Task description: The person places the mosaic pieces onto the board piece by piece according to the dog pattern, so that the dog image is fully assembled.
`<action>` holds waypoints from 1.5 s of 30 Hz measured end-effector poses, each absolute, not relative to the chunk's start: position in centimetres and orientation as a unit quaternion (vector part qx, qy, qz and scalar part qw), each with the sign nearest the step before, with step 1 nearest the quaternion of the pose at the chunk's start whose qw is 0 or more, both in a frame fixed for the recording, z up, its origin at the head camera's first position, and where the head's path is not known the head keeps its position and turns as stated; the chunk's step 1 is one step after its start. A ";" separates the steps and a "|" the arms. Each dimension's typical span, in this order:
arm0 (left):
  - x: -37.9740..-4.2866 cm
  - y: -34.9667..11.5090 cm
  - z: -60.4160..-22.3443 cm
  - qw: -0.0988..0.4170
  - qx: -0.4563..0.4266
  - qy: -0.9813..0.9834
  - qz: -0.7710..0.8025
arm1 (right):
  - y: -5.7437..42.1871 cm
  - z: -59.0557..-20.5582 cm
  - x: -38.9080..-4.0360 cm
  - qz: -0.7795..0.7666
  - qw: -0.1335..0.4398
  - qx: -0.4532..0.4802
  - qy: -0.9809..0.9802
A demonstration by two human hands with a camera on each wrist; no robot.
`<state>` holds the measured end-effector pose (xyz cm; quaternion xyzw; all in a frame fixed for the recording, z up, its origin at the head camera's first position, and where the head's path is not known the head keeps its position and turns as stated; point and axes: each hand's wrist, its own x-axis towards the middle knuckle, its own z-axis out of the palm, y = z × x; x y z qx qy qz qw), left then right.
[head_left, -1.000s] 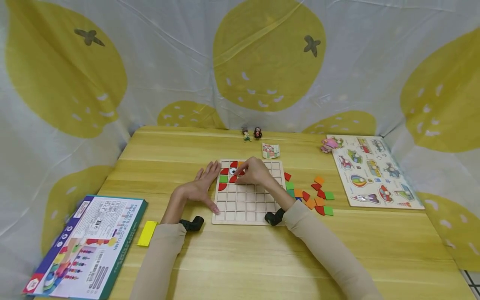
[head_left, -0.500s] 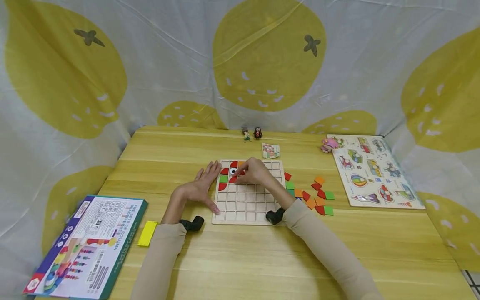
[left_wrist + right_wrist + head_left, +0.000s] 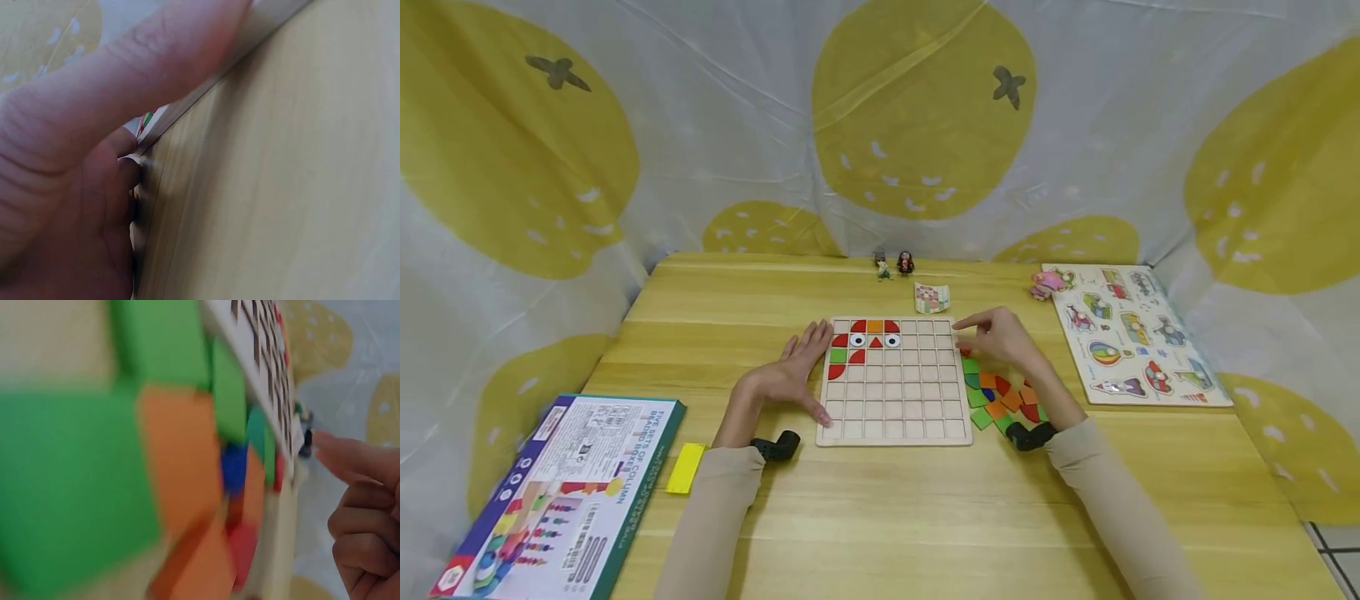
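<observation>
A wooden grid board [image 3: 895,408] lies on the table with coloured tiles set in its upper left cells. Among them are two eye tiles [image 3: 892,341], a small red triangle [image 3: 876,342], an orange square [image 3: 875,326], a green square [image 3: 838,356] and several red quarter-circles. My left hand [image 3: 786,383] rests along the board's left edge, fingers spread and thumb at the near corner. Beside the upper right edge is my right hand [image 3: 1007,340], index finger extended and thumb apart, nothing seen between them. Loose tiles [image 3: 988,396] lie below it, partly hidden by the wrist.
A patterned card [image 3: 932,298] and two small figurines [image 3: 905,263] are behind the board. A picture puzzle board [image 3: 1146,333] with a pink toy [image 3: 1048,284] at its corner lies right. At left are a flat box [image 3: 568,492] and a yellow block [image 3: 686,468].
My right hand has left the tiles on the board and moved right, past its right edge, uncovering the second eye and the red triangle. My left hand stays at the board's left edge.
</observation>
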<state>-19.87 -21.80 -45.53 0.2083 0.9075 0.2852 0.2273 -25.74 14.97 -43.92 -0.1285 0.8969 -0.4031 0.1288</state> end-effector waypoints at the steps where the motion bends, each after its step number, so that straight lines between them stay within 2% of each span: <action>1: -19.8 -21.9 -45.5 0.227 0.210 0.907 0.285 | 15.8 -44.0 -25.6 -0.400 0.133 -0.116 0.899; 7: -19.8 -21.9 -45.4 0.229 0.212 0.908 0.279 | 17.7 -45.1 -25.4 -0.417 0.174 -0.087 0.888; 16: -19.9 -21.9 -45.3 0.228 0.203 0.908 0.288 | 17.6 -45.1 -26.1 -0.422 0.177 -0.081 0.885; 24: -20.0 -21.9 -45.4 0.228 0.207 0.908 0.285 | 18.7 -45.9 -26.8 -0.457 0.187 -0.026 0.869; 30: -19.9 -21.9 -45.5 0.230 0.206 0.907 0.285 | 18.3 -45.5 -26.6 -0.445 0.164 -0.062 0.878; 34: -19.9 -22.0 -45.7 0.226 0.209 0.907 0.288 | 16.0 -44.5 -25.6 -0.467 0.162 -0.063 0.867; 45: -19.8 -22.1 -45.3 0.224 0.212 0.908 0.285 | 3.7 -43.6 -22.5 -0.482 0.203 -0.103 0.846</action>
